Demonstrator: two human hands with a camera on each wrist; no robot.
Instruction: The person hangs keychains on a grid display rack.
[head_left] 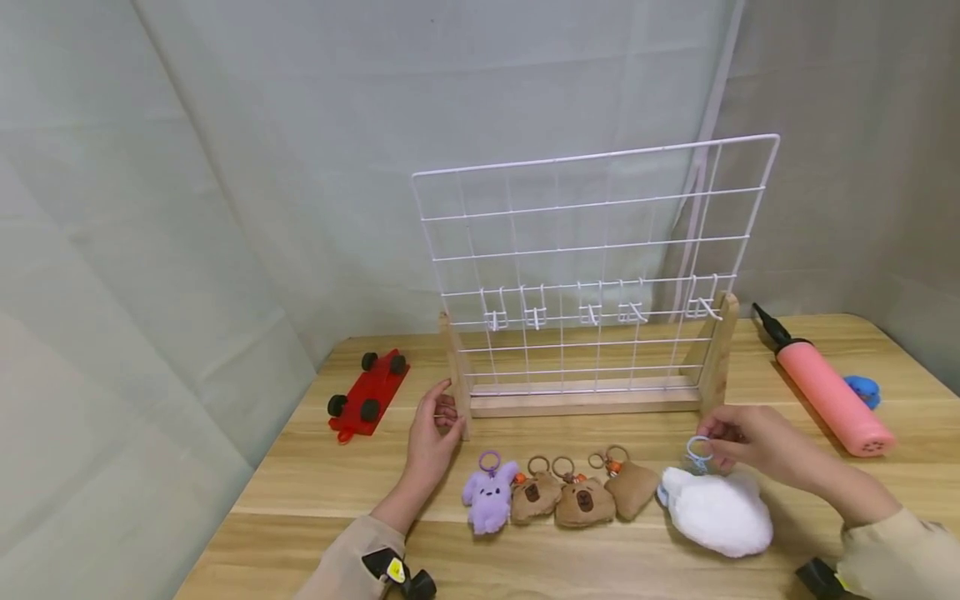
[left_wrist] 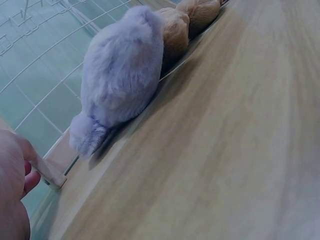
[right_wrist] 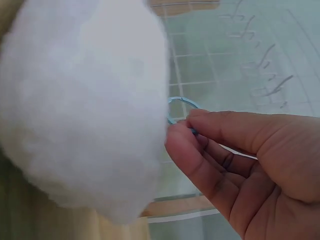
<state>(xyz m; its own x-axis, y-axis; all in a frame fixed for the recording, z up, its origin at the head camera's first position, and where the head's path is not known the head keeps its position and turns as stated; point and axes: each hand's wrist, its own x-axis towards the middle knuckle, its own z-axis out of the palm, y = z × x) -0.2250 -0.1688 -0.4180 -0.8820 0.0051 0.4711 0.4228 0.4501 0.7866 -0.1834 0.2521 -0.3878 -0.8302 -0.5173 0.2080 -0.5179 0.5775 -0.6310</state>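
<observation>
Between right thumb and fingertips my right hand [head_left: 757, 442] pinches the light blue ring [head_left: 699, 448] of a white plush keychain [head_left: 720, 517]. In the right wrist view the fluffy white body [right_wrist: 85, 100] fills the left side, beside the pinched ring [right_wrist: 182, 101]. My left hand [head_left: 433, 429] grips the left wooden leg [head_left: 457, 383] of a white wire grid rack [head_left: 592, 250], fingers curled at its edge. A purple plush keychain [head_left: 491, 500] lies near that hand, and close beside it are brown plush keychains [head_left: 536, 498], [head_left: 585, 502] and a plain brown one [head_left: 632, 490].
Several white hooks [head_left: 591, 313] hang in a row on the grid. A red toy car [head_left: 369, 393] lies left of the rack. To the right are a pink hand pump [head_left: 832, 396] and a small blue object [head_left: 864, 390]. Pale cloth [head_left: 300, 167] hangs behind the wooden table [head_left: 255, 533].
</observation>
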